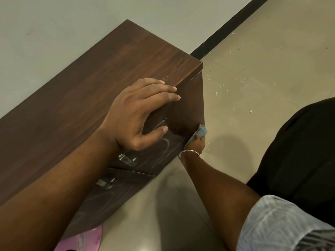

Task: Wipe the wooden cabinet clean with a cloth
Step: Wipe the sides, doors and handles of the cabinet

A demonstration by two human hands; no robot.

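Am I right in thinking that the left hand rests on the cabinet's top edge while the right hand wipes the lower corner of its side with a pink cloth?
Not quite: the cloth is blue-grey, not pink, as the head view shows. The rest holds: the left hand rests on the top edge of the cabinet, while the right hand wipes the lower corner of its side with that cloth.

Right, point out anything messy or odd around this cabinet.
Small white chips are strewn over the floor right of the wooden cabinet, with a few specks on its top near the corner. Pale smear marks curl across the front by the metal handles.
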